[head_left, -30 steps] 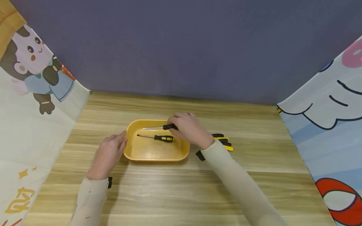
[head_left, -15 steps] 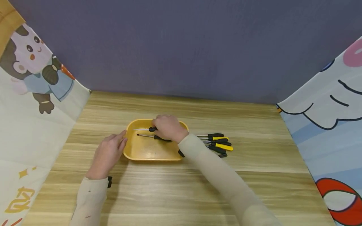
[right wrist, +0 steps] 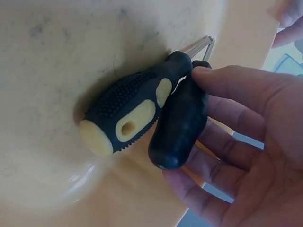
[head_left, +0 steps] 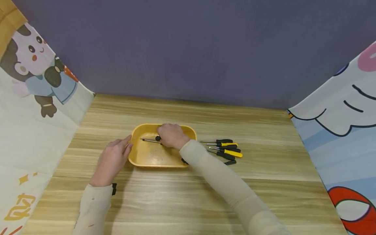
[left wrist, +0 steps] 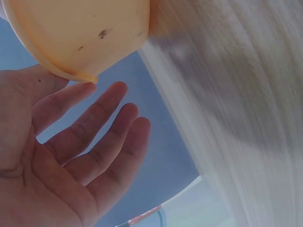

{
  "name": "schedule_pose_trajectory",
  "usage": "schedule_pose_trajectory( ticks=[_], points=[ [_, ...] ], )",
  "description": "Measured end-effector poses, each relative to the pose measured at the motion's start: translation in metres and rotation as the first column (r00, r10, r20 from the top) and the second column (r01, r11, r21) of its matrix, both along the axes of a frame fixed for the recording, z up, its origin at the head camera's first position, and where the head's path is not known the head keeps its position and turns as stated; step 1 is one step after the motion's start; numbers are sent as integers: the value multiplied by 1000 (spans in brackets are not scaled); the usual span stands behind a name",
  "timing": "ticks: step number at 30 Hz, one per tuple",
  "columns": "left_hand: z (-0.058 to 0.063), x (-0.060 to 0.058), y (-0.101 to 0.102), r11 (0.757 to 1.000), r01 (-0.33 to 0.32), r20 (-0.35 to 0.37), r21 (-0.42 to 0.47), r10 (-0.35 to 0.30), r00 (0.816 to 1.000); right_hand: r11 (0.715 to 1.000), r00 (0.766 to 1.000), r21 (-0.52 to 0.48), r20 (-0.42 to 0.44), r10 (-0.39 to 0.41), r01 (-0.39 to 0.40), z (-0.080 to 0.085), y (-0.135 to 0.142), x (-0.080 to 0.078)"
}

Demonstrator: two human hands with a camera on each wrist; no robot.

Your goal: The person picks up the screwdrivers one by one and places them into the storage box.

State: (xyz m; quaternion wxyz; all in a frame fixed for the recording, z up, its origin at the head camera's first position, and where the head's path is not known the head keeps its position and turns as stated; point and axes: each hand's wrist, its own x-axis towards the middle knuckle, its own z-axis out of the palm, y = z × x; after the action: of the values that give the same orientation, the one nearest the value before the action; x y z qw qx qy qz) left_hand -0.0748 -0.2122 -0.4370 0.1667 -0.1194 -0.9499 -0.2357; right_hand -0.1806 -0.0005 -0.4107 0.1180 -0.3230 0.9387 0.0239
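A shallow yellow tray [head_left: 147, 156] sits on the wooden table. My left hand [head_left: 113, 158] pinches its left rim between thumb and index finger; in the left wrist view the other fingers [left wrist: 113, 146] extend loosely below the rim. Inside the tray, my right hand [head_left: 171, 135] holds a black-handled screwdriver [right wrist: 180, 123] between thumb and fingers. Right beside it on the tray floor lies a black-and-yellow screwdriver [right wrist: 125, 106], the two handles close together and the metal shafts meeting near the tips in the right wrist view. From the head, my right hand covers most of both handles.
Several more screwdrivers [head_left: 232, 153], with black or yellow handles, lie in a loose row on the table [head_left: 176, 202] just right of the tray. A dark grey panel [head_left: 188, 52] stands behind, and printed cartoon sheets [head_left: 346, 107] flank both sides.
My right hand has moved left and lowered into the tray with the black screwdriver, bringing it alongside the black-and-yellow one. The screwdrivers on the table have come into view. My left hand stays at the rim.
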Motion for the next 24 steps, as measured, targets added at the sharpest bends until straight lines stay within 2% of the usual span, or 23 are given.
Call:
schedule_pose_trajectory(
  ticks=[7, 13, 18, 24],
  points=[
    [2, 1, 1, 1000, 0, 10, 3, 0, 1000, 1000, 1000, 22, -7, 2, -1, 5, 1, 2],
    [4, 2, 1, 1000, -9, 27, 8, 9, 1000, 1000, 999, 4, 36, 0, 0, 23, 9, 4],
    [3, 2, 1, 1000, -16, 28, 12, 15, 999, 998, 999, -64, 38, -6, 9, 41, 25, 5],
    [3, 1, 1, 1000, -17, 24, 14, 17, 1000, 988, 999, -152, -34, -2, -3, 57, 52, 14]
  ],
)
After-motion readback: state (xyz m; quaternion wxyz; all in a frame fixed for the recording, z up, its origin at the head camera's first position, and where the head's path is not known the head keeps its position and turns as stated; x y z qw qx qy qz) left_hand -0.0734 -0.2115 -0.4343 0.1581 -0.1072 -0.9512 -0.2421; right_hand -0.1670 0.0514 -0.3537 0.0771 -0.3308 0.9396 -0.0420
